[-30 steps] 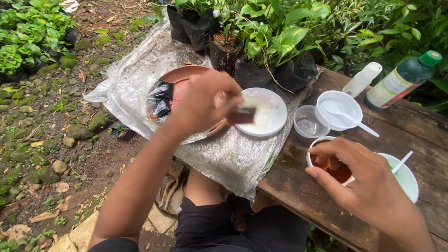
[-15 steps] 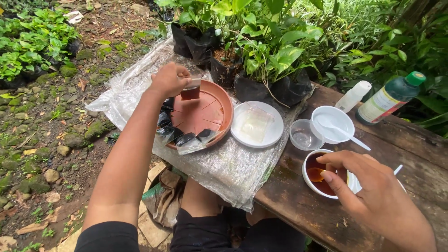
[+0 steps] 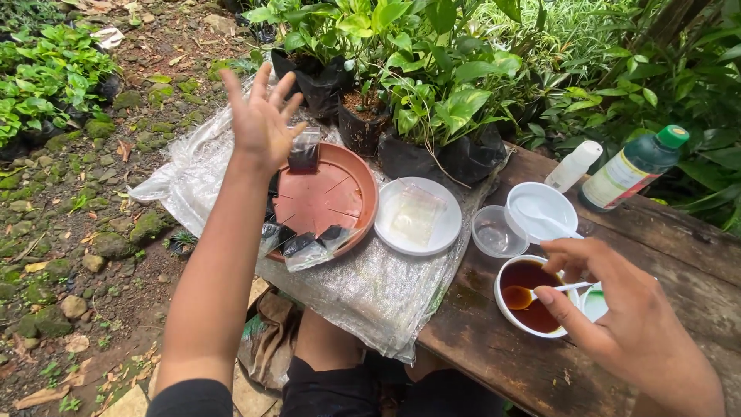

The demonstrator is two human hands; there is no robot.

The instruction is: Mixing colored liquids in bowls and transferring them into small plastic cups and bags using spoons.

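terracotta saucer point(image 3: 324, 197) sits on plastic sheeting on the wooden table point(image 3: 494, 355), small dark-filled bags along its edges. left hand point(image 3: 262, 116) hovers over it, fingers spread, holding nothing. right hand point(image 3: 629, 324) pinches a white spoon point(image 3: 540, 292) dipped in a cup of brown liquid point(image 3: 531, 297).

I read the scene as evenly lit by soft, diffuse daylight from overhead; brightness is moderate. Shadows are faint, the darkest under the bench point(image 3: 540, 363) at 6 o'clock. I note mild glare on the clear plastic sheet point(image 3: 370, 286) at center and on the white plate point(image 3: 390, 232). Foliage at 1 o'clock is slightly overexposed. The left hand point(image 3: 262, 120) at 11 o'clock shows light motion blur. Wide-angle bending appears toward the frame edges.
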